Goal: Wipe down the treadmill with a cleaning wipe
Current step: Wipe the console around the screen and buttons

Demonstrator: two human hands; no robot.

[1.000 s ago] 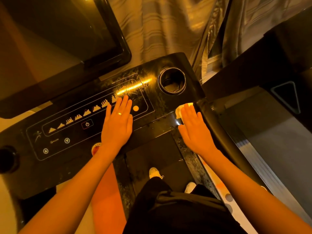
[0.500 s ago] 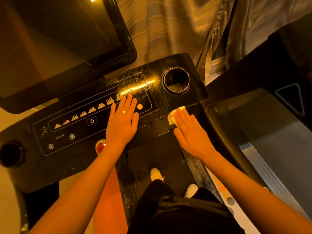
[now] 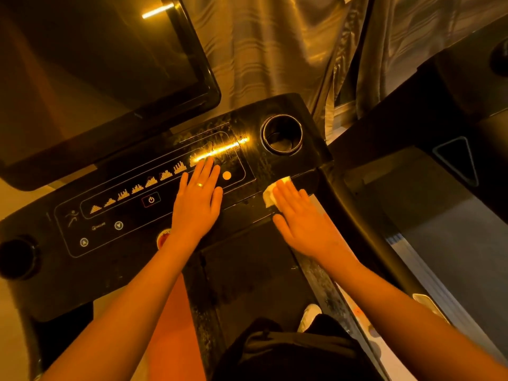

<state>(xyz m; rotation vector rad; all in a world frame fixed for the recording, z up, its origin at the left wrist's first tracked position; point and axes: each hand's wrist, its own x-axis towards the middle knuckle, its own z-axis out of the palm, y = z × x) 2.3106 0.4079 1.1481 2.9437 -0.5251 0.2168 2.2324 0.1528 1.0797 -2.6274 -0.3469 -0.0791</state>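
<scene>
The black treadmill console (image 3: 115,259) stretches across the view, with lit program icons, a power button and a dark screen above it. My left hand (image 3: 198,202), a ring on one finger, rests flat with straight fingers on the control panel. My right hand (image 3: 305,224) presses a white cleaning wipe (image 3: 270,195) flat against the console's lower right edge, below the cup holder. Most of the wipe is hidden under my fingers; only its left and far corners show.
A round cup holder (image 3: 281,136) sits at the console's right end and a knob (image 3: 18,257) at its left end. The right handrail (image 3: 354,215) runs down beside my right hand. Curtains (image 3: 275,50) hang behind. A second machine (image 3: 453,160) stands at the right.
My right hand has slid the wipe leftward along the console's lower edge, away from the handrail. My left hand has stayed flat on the panel. The camera view has shifted slightly.
</scene>
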